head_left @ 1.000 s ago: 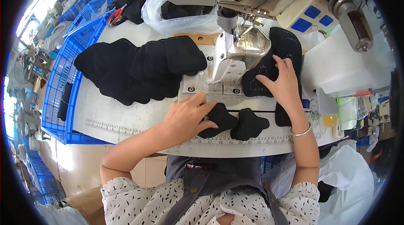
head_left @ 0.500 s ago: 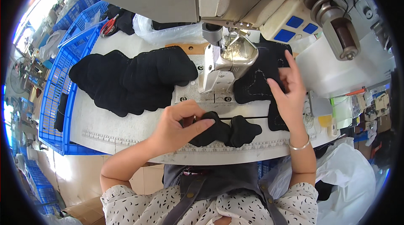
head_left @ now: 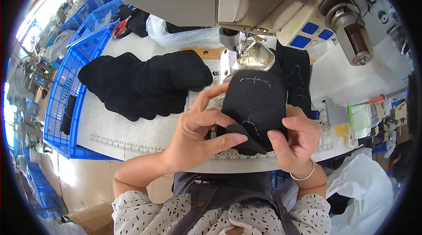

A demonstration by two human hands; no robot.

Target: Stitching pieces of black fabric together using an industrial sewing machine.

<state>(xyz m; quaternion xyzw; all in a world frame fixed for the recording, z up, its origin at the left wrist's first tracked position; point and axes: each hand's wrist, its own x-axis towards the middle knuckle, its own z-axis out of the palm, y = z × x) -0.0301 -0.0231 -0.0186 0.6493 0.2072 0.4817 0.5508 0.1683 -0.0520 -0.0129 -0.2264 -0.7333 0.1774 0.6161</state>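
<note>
Up in front of the sewing machine, my right hand grips a black textured fabric piece by its lower right edge. Pale stitch-like marks show on its face. A smaller black fabric piece is pinched between the thumb and fingers of my left hand, overlapping the larger piece's lower left. Behind the raised cloth, more black marked fabric lies right of the machine. Left of the machine rests a pile of overlapping black fabric pieces. The raised cloth hides part of the machine bed.
A blue plastic basket stands against the table's left side. Red-handled scissors and a clear plastic bag lie at the back left. A ruler strip follows the front edge. White plastic bags hang at lower right.
My right hand has come down and left from the marked fabric, bringing a textured piece with it. My left hand has lifted a small black piece from the front edge to meet it.
</note>
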